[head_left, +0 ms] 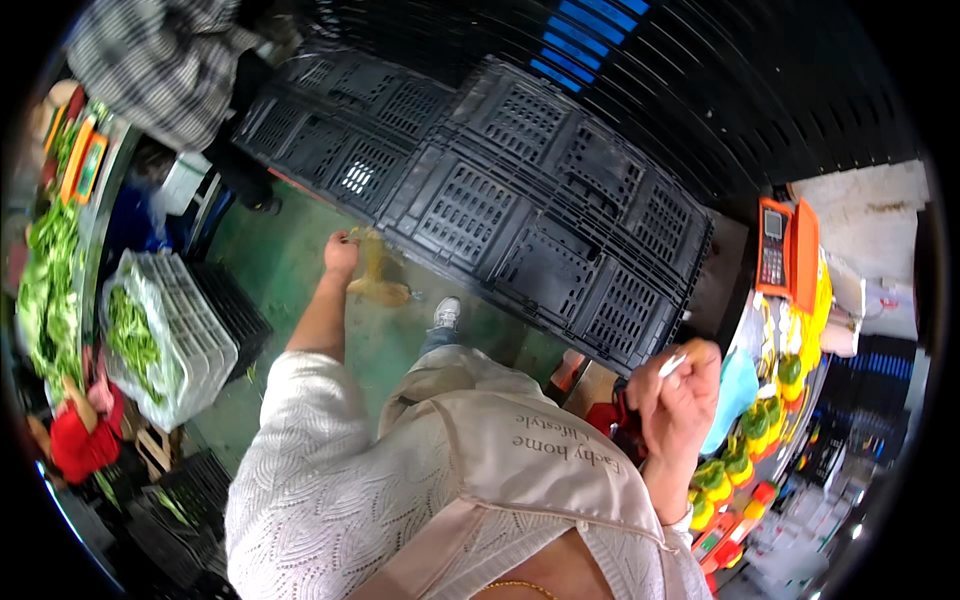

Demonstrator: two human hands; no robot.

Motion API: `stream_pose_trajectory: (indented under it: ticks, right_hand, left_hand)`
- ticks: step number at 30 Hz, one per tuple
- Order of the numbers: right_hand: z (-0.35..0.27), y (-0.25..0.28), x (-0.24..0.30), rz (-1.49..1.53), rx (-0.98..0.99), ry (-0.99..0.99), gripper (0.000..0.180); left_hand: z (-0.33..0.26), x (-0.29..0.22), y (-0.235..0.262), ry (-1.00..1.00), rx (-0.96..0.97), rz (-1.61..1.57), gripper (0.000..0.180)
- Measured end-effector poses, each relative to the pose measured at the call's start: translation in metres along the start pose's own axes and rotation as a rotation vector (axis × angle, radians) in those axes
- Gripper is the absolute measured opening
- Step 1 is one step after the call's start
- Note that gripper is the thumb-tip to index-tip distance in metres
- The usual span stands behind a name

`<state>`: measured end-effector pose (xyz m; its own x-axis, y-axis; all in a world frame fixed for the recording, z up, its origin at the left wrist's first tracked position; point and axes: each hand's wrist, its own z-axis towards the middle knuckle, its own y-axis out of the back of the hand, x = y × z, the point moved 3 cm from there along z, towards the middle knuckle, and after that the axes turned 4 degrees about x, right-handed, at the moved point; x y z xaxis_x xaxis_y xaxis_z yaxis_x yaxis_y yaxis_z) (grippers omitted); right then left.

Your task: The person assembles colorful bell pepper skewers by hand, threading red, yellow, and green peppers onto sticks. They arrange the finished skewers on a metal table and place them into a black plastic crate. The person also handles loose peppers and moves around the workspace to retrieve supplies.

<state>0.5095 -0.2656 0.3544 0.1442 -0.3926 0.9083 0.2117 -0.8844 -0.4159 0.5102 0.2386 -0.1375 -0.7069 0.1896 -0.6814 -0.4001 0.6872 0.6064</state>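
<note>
With my curled left hand [341, 255] seemingly pinching a crumpled, yellowish-brown, bag-like piece [374, 268] near the black perforated plastic crates [550, 270], I should keep it clear of their edges, my right hand [682, 397] gripping a slim white stick [672, 366].

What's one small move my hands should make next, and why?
I'd perhaps set the small white item down on the dark crates: your right hand has it pinched in its fingers, and their broad tops lie just ahead, so that would likely free the hand.
</note>
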Motion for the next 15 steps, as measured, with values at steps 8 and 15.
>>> stream_pose_trajectory:
  ticks: [8,15]
  right_hand:
    - [-0.023,0.064,-0.014,-0.031,-0.527,0.020,0.022]
    - [-0.012,0.050,-0.019,0.111,-0.357,0.081,0.030]
  left_hand:
    - [-0.118,-0.312,0.045,-1.049,-0.061,-0.144,0.017]
    - [-0.248,-0.400,-0.112,-1.590,0.621,0.360,0.045]
